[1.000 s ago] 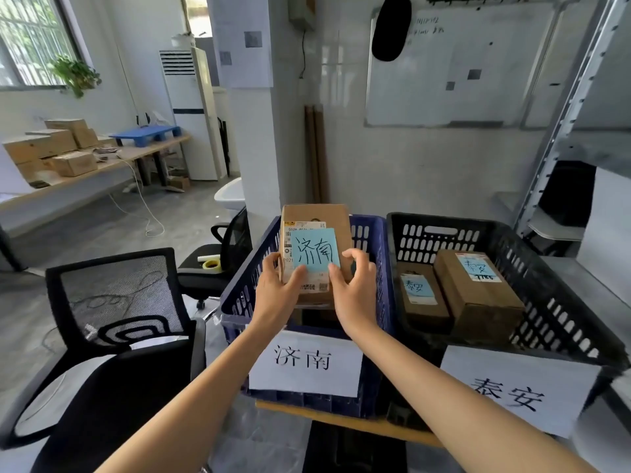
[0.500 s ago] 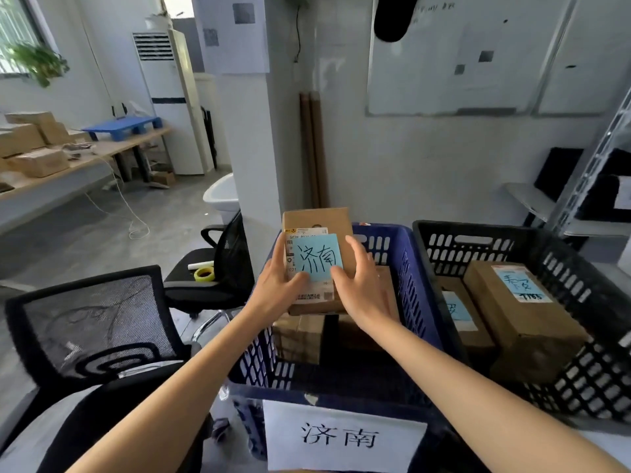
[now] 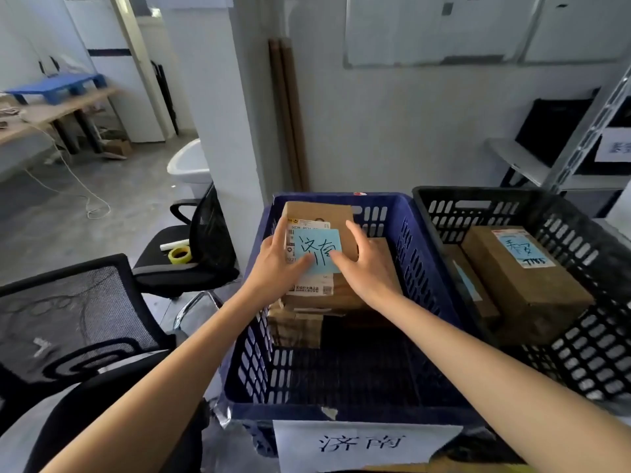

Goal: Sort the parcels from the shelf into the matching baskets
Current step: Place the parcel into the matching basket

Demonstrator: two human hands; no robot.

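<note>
White walls [image 3: 392, 124] and a grey floor [image 3: 112, 186] frame two baskets before us: a blue basket [image 3: 386, 199] labelled 济南 and, just beside it on the right, a black basket [image 3: 478, 191] holding two brown boxes [image 3: 519, 295]. Black mesh chairs [image 3: 68, 319] stand to the left. Our parcel [image 3: 321, 215] lies inside the blue basket at its far end, over other brown parcels [image 3: 297, 327]. Our left hand [image 3: 273, 269] and right hand [image 3: 365, 271] grip its sides, thumbs [image 3: 302, 262] on its blue note [image 3: 322, 245], which reads 济南
</note>
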